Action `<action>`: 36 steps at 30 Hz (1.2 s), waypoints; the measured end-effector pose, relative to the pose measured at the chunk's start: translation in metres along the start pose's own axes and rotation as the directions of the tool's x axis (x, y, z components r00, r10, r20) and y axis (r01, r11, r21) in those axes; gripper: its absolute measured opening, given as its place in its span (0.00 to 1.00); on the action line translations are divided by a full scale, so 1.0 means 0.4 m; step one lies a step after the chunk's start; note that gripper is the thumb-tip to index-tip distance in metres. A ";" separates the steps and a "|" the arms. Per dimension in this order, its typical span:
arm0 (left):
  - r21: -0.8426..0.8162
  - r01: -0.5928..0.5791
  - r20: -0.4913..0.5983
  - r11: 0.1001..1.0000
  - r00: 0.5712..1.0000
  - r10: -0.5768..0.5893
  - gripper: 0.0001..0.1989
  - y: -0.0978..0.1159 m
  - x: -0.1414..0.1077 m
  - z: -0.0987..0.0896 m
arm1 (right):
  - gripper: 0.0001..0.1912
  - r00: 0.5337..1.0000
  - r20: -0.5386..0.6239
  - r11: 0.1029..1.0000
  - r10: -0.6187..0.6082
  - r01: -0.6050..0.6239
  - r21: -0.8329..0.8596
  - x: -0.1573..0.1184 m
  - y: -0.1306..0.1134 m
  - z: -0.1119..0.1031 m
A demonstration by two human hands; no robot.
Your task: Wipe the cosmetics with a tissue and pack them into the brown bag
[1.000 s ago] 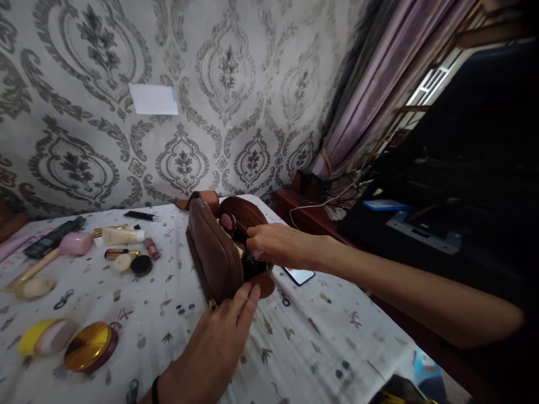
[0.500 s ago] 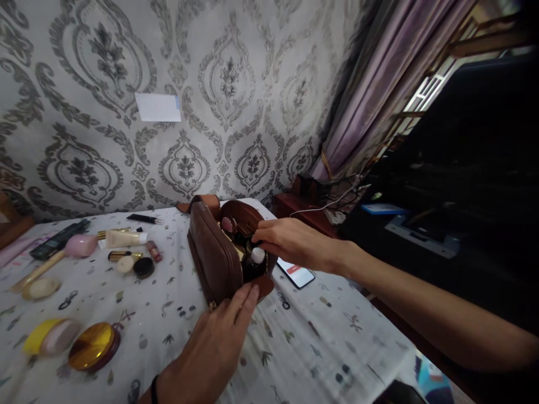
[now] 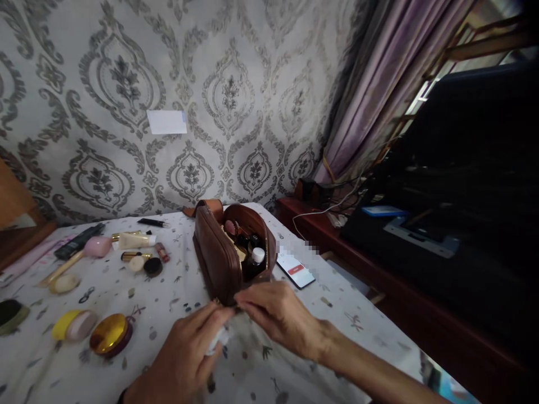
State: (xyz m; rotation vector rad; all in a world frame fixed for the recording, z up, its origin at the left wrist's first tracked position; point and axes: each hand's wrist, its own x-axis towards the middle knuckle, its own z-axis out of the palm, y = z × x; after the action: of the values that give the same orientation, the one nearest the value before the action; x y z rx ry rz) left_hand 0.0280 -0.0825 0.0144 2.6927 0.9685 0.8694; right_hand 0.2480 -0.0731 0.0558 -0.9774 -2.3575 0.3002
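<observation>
A brown bag [image 3: 219,252] stands unzipped on the patterned white cloth, with a white-capped bottle [image 3: 257,256] and other small items inside. My right hand [image 3: 282,317] is at the bag's near end, its fingers pinched together on the bag's edge near the zipper. Close beside it, my left hand [image 3: 185,348] has bent fingers at the bag's near left corner by the zipper end; what its fingertips grip is hidden. Something whitish shows under the left fingers, too blurred to name.
Left on the cloth [image 3: 177,303] lie a gold round compact [image 3: 110,335], a yellow-and-pink sponge [image 3: 74,325], a black lid [image 3: 152,267], a cream tube [image 3: 137,240] and brushes. A phone [image 3: 297,270] lies right of the bag. A dark red desk [image 3: 362,258] stands further right.
My right hand has left the bag's opening and come down to its near end. My left hand has drawn back slightly toward me, its fingers now bent. The view has shifted left.
</observation>
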 end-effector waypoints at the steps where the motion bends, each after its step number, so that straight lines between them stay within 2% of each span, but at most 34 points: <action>1: -0.001 0.016 -0.016 1.000 1.000 -0.016 0.23 -0.011 -0.023 0.005 | 0.15 1.000 -0.009 0.999 -0.009 0.010 0.045 -0.009 -0.011 0.025; 5: -0.049 0.127 -0.078 0.991 0.988 -0.131 0.19 -0.060 -0.113 0.037 | 0.15 0.999 0.033 0.985 -0.009 0.003 0.174 -0.027 -0.043 0.128; 7: -0.085 0.206 -0.129 0.975 0.968 -0.216 0.16 -0.080 -0.140 0.044 | 0.12 0.997 0.077 0.980 -0.008 -0.007 0.200 -0.019 -0.053 0.179; 10: -0.137 0.320 -0.199 0.937 0.918 -0.342 0.13 -0.101 -0.148 0.029 | 0.11 0.986 0.163 0.960 0.028 -0.072 0.269 0.017 -0.066 0.244; 13: -0.139 0.413 -0.262 0.900 0.861 -0.435 0.14 -0.117 -0.137 -0.006 | 0.08 0.973 0.175 0.907 0.148 -0.204 0.368 0.075 -0.080 0.297; 16: -0.136 0.471 -0.323 0.872 0.810 -0.488 0.15 -0.134 -0.133 -0.037 | 0.05 0.953 0.148 0.779 0.266 -0.303 0.549 0.132 -0.095 0.352; 19: -0.141 0.531 -0.366 0.835 0.756 -0.543 0.17 -0.149 -0.139 -0.058 | 0.05 0.931 0.182 0.555 0.316 -0.337 0.761 0.162 -0.106 0.409; 21: -0.156 0.556 -0.380 0.816 0.729 -0.569 0.18 -0.153 -0.144 -0.069 | 0.07 0.923 0.191 0.467 0.333 -0.338 0.817 0.163 -0.108 0.439; 24: -0.214 0.532 -0.400 0.819 0.718 -0.570 0.19 -0.146 -0.146 -0.088 | 0.05 0.934 0.148 0.516 0.325 -0.306 0.800 0.149 -0.104 0.464; 26: -0.256 0.521 -0.438 0.814 0.689 -0.578 0.19 -0.143 -0.146 -0.103 | 0.05 0.943 0.147 0.563 0.300 -0.299 0.770 0.140 -0.098 0.466; 27: -0.276 0.532 -0.459 0.801 0.659 -0.596 0.19 -0.144 -0.146 -0.112 | 0.05 0.943 0.158 0.573 0.294 -0.306 0.760 0.137 -0.096 0.465; 30: -0.292 0.590 -0.563 0.753 0.531 -0.633 0.15 -0.168 -0.154 -0.141 | 0.06 0.942 0.177 0.592 0.286 -0.319 0.740 0.133 -0.091 0.459; 34: -0.230 0.598 -0.770 0.768 0.371 -0.519 0.08 -0.234 -0.183 -0.189 | 0.07 0.953 0.176 0.623 0.246 -0.295 0.724 0.136 -0.089 0.457; 36: -0.256 0.583 -0.840 0.771 0.261 -0.476 0.08 -0.271 -0.205 -0.212 | 0.09 0.951 0.196 0.604 0.241 -0.305 0.736 0.137 -0.088 0.458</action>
State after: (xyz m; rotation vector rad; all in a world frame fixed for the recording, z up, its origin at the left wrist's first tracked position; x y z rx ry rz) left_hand -0.1293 -0.0535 0.0103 1.4989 1.9841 2.0943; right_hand 0.0900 -0.0580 -0.0569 -0.8748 -1.7991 1.3579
